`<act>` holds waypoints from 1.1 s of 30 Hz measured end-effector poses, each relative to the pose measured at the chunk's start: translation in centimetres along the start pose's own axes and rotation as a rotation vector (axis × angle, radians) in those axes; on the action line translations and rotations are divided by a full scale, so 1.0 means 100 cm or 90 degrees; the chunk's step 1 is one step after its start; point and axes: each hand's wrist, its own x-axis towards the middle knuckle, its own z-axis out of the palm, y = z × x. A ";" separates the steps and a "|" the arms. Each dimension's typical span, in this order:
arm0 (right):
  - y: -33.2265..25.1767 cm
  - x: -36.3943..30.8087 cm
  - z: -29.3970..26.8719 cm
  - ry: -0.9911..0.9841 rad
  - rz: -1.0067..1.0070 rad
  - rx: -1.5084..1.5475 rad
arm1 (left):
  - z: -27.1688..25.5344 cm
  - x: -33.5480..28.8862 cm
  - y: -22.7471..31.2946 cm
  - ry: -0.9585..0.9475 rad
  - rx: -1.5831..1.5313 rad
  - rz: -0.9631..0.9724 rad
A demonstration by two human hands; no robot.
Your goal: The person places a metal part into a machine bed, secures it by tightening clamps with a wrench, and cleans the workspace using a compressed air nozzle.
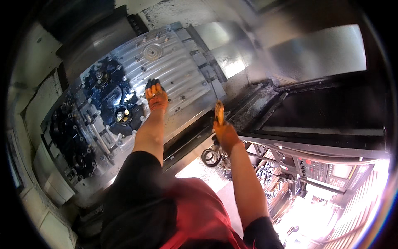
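Note:
My left hand (156, 96), in an orange glove with dark fingertips, lies on the ridged metal fixture plate (182, 62). Its fingers point away from me, outstretched, and nothing shows in them. To the right, just off the plate's near right corner, my right hand (226, 135) is closed round a yellow air gun (219, 112). The gun's thin nozzle points away from me, toward that corner. Left of my left hand, a dark, wet-looking machined casting (120, 93) is fixed on the plate, with bolts and clamps around it.
A second dark casting (72, 141) sits at the far left of the fixture. The machine door (323, 108) stands on the right. Beyond it are a control panel (319, 170) and several metal parts (269, 178) on a rack. Metal rings (211, 157) hang below my right hand.

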 end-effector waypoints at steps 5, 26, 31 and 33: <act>0.011 0.090 -0.050 -0.099 -0.025 -0.279 | -0.033 0.004 0.021 0.047 0.011 0.036; 0.001 0.166 -0.129 -0.188 0.110 -0.373 | -0.032 0.003 0.021 0.065 0.089 0.080; -0.004 0.093 -0.069 -0.019 0.062 -0.204 | -0.020 0.003 0.000 0.090 0.109 0.064; 0.005 0.051 -0.020 0.011 -0.032 -0.261 | -0.014 0.002 -0.005 0.078 0.115 0.050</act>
